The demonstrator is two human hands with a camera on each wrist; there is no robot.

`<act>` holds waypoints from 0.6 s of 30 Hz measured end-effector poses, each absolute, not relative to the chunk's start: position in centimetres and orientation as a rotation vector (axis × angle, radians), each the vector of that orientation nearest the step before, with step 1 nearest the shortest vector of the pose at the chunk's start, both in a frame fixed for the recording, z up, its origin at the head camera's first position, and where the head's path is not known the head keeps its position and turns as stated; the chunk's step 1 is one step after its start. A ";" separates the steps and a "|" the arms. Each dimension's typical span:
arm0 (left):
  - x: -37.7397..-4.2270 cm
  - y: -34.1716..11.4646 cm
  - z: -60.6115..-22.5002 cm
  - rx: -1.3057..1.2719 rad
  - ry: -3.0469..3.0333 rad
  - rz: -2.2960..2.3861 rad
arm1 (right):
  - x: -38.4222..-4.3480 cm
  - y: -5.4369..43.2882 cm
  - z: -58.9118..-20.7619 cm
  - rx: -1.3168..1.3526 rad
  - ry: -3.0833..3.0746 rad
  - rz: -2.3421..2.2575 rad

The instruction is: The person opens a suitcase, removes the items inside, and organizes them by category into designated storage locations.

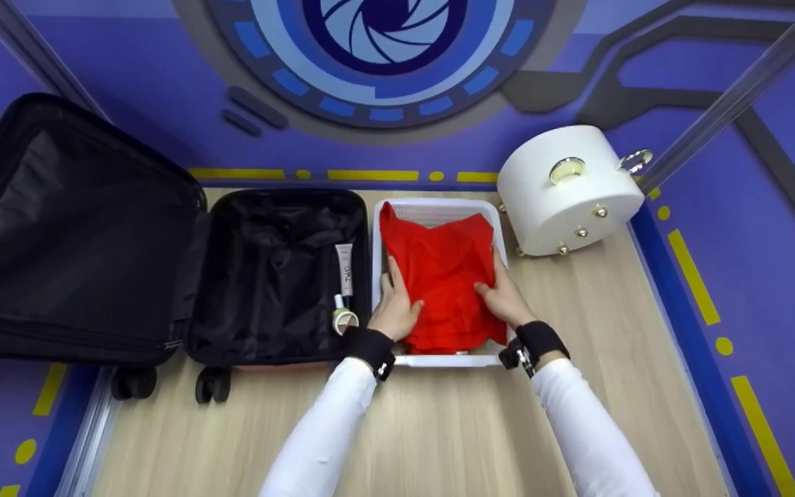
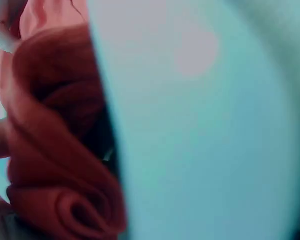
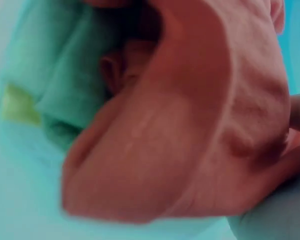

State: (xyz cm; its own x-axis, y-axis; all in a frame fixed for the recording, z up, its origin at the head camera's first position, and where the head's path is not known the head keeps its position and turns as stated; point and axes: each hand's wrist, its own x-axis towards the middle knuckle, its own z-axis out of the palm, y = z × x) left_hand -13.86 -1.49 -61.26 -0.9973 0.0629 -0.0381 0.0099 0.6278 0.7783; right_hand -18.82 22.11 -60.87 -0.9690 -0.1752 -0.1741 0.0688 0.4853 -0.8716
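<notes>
Red fabric garment in or just above white perforated plastic basket, long axis running away from the person, squarely between the hands, left hand gripping its left edge, right hand its right, neither nearer.

Purple-blue walls enclose a pale wood-grain surface; from this steep angle it could be floor or tabletop. Beyond its far edge, the far wall bears a large round shutter-blade emblem and grey angular bands. Yellow dashes and dots run low along the walls. Clear posts rise at both far corners, and a silvery strip trims the left edge. The light is fairly even.
</notes>
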 end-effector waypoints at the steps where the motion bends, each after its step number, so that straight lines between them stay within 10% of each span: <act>1: -13.4 -1.5 -61.2 0.086 2.817 1.305 | -18.2 22.1 -60.7 -0.130 2.554 -1.423; 11: -7.3 -1.8 -60.1 0.310 3.062 0.758 | -9.3 21.9 -60.6 -0.490 2.958 -0.830; 18: -7.7 -0.9 -61.1 0.348 2.868 0.326 | -9.0 20.6 -61.7 -0.367 2.714 -0.629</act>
State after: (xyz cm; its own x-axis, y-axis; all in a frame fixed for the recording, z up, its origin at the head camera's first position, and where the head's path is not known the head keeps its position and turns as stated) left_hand -7.67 -0.87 -61.10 -0.9443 0.2591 -0.2028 0.2069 0.9469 0.2460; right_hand -9.02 20.61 -61.65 -0.9123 -0.3185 -0.2574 -0.1727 0.8691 -0.4634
